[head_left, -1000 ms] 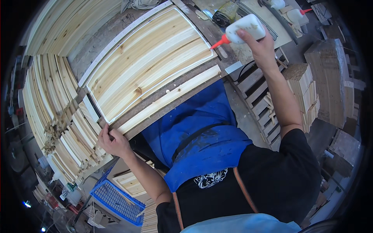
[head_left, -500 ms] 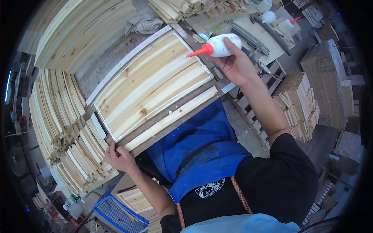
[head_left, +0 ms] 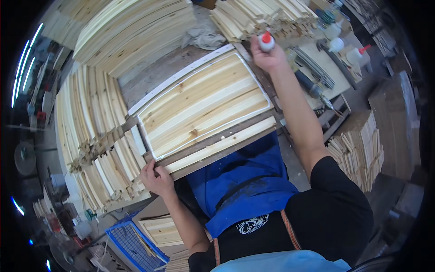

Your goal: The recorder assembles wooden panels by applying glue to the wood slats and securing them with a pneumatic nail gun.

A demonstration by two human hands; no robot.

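Observation:
A pale wooden panel (head_left: pixel 204 104) of joined slats lies in a frame on the bench in front of me. My left hand (head_left: pixel 156 177) presses on its near left corner, fingers on the dark frame strip. My right hand (head_left: pixel 268 56) is at the panel's far right corner, closed around a white glue bottle (head_left: pixel 266 41) with a red cap, its tip pointing toward the camera. A white line runs along the panel's edges.
Stacks of curved wooden slats (head_left: pixel 90 140) lie to the left and more (head_left: pixel 131 31) at the back. Other glue bottles (head_left: pixel 337 44) stand at the back right beside a power tool (head_left: pixel 310 86). Cut wood pieces (head_left: pixel 358 154) are piled right, and a blue crate (head_left: pixel 131 245) sits lower left.
My right hand swung the glue bottle left and inward to the panel's far right corner, and the bottle now points up. The left hand stayed on the near left corner.

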